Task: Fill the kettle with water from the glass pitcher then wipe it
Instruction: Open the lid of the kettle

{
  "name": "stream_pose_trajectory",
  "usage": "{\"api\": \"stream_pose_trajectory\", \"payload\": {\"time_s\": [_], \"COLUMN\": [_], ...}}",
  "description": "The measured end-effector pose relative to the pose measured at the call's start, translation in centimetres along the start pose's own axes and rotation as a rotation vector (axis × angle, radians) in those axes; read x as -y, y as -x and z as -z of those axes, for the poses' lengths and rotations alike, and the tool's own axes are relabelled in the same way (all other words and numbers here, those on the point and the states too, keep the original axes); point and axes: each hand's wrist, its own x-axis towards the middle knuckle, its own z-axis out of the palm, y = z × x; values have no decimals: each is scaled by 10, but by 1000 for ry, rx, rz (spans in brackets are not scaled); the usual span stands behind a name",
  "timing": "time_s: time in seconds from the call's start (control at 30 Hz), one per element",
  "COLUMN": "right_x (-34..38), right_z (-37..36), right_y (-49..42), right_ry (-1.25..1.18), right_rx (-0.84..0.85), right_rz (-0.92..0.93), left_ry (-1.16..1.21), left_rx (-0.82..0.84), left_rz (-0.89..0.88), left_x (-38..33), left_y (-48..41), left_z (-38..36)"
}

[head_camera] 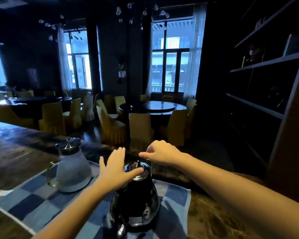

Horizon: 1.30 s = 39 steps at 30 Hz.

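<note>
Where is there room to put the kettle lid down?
Bare cloth in front of the pitcher, left of the kettle, and bare counter left of the pitcher. Between pitcher and kettle it's crowded by the left hand.

Two bare forearms, no sleeves; left hand and right hand ringless

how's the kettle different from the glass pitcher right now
The kettle is dark and glossy; the glass pitcher is pale and frosted. The left hand has its thumb on the kettle's lid and the right hand pinches its thin handle, while the pitcher stands untouched. The kettle is nearer the camera, the pitcher further left. Both stand upright with lids on, on the blue checked cloth.
</note>
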Motion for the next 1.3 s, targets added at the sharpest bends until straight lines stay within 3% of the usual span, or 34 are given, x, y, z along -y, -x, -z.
{"api": "stream_pose_trajectory", "payload": {"time_s": [0.13,0.23,0.33,0.5,0.77,1.03,1.13,1.3], "right_x": [12,20,27,31,32,44,48,46], "right_z": [-16,-24,-29,-37,-30,-25,-30,-39], "right_y": [-15,-30,-42,-55,-59,-56,-56,-53], "right_ry": [103,226,326,245,104,552,662,609], "right_rx": [40,91,206,389,544,469,403,239], "right_rz": [-49,-76,-145,-277,-274,126,172,165], "left_ry": [318,430,432,403,309,328,304,269], "left_rx": [131,108,67,8,-74,-65,-70,-71], "left_rz": [114,123,127,202,159,162,164,188], "left_x": [-1,-2,-8,-8,-3,-2,-2,-2], "left_y": [8,5,3,7,10,10,10,10], "left_z": [-15,-23,-25,-41,-51,-51,-53,-54]}}
